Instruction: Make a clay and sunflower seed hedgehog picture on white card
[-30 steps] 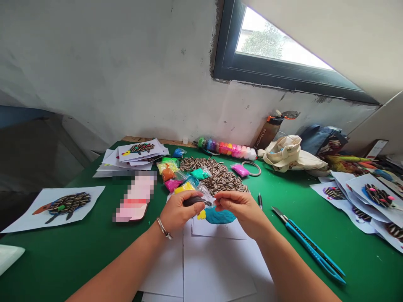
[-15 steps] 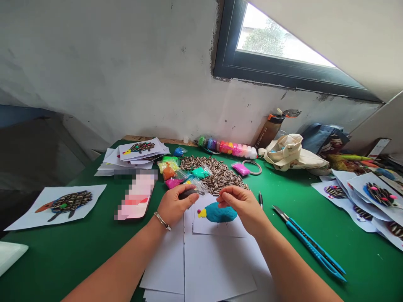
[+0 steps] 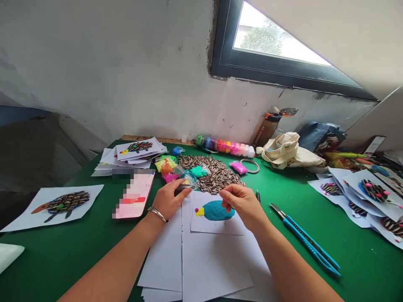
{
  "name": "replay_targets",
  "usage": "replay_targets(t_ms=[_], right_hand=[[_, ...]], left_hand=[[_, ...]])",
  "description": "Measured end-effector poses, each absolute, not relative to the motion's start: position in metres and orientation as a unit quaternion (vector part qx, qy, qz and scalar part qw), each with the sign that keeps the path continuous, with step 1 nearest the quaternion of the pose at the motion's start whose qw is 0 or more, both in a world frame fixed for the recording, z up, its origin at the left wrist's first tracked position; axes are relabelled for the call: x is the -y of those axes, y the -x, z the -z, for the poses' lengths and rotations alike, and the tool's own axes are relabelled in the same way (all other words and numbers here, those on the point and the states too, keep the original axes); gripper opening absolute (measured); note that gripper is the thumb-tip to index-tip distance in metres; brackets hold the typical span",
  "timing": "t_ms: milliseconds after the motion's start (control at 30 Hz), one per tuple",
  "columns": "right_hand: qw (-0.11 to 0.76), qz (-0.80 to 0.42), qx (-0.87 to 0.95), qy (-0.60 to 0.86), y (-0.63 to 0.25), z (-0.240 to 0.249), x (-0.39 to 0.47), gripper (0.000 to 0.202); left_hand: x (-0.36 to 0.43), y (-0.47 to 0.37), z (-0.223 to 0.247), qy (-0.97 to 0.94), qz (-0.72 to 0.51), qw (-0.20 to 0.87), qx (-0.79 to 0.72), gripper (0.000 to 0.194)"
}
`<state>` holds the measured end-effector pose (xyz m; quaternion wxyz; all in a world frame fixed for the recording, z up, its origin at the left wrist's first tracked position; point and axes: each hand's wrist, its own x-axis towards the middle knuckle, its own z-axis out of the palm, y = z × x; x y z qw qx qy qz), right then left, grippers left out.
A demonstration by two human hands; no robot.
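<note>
My left hand (image 3: 171, 196) is closed around a dark object (image 3: 181, 188), partly hidden by the fingers, at the left top edge of the white papers. My right hand (image 3: 239, 202) hovers over the right end of a blue clay shape (image 3: 217, 210) with fingertips pinched together; anything between them is too small to make out. The blue shape has a yellow head (image 3: 199, 210) with a pink dot and lies on a small white sheet (image 3: 201, 227). Beyond both hands spreads a pile of striped sunflower seeds (image 3: 217, 174).
Clay packets (image 3: 168, 167) lie left of the seeds, near a phone (image 3: 135, 199). A blue utility knife (image 3: 307, 241) lies to the right. Finished seed pictures (image 3: 71, 203) flank both sides. A bottle (image 3: 267, 129) and cloth bag (image 3: 283, 151) stand behind.
The whole view has shifted slightly. My right hand has turned a little, its fingertips still together over the blue shape; my left hand keeps its grip on the dark object.
</note>
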<state>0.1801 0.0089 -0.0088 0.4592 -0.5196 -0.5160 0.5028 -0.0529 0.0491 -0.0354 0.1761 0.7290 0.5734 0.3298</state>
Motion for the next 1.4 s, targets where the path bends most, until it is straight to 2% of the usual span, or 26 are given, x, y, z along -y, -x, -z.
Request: replay_targets(t_ms=[200, 400, 733, 1133, 1267, 1400], right_hand=[[0.456, -0.546, 0.503, 0.491, -0.176, 0.009, -0.008, 0.025], [0.452, -0.579, 0.477, 0.482, -0.172, 0.008, -0.008, 0.035], [0.444, -0.452, 0.546, 0.548, -0.182, 0.006, -0.009, 0.030], [0.459, -0.522, 0.518, 0.498, -0.182, 0.010, -0.009, 0.023], [0.417, -0.490, 0.555, 0.527, -0.182, 0.010, -0.007, 0.021], [0.415, -0.431, 0.587, 0.546, -0.182, 0.012, -0.009, 0.022]], left_hand=[[-0.048, 0.051, 0.038, -0.760, -0.321, 0.140, -0.548, 0.043], [-0.049, 0.051, 0.038, -0.759, -0.315, 0.119, -0.558, 0.039], [-0.048, 0.051, 0.038, -0.760, -0.282, 0.095, -0.578, 0.040], [-0.046, 0.051, 0.030, -0.749, -0.244, 0.072, -0.611, 0.040], [-0.045, 0.050, 0.027, -0.748, -0.228, 0.058, -0.621, 0.040], [-0.044, 0.051, 0.028, -0.753, -0.226, 0.042, -0.616, 0.038]])
